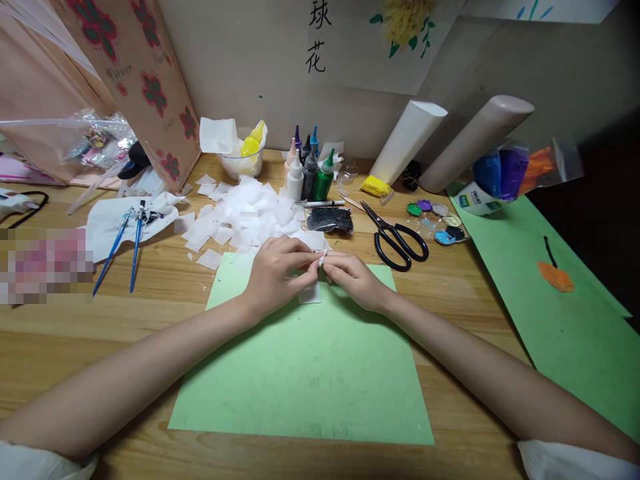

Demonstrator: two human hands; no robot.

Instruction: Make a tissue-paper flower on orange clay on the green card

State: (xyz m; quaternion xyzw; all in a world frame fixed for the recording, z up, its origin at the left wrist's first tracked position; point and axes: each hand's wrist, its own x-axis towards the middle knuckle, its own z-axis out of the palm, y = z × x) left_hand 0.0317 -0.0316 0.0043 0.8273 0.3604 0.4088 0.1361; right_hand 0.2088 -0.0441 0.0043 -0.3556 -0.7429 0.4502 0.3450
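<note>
My left hand and my right hand meet over the top part of a green sheet of paper. Between their fingertips they pinch a small piece of white paper, partly hidden by the fingers. Just below the fingers, a white paper square lies on the green sheet. Behind my left hand spreads a heap of loose white paper pieces, some reaching the sheet's top edge.
Black-handled scissors lie right of my hands, near a black packet and paint bottles. At left, blue brushes rest on a stained tissue. Another green sheet holds an orange shape.
</note>
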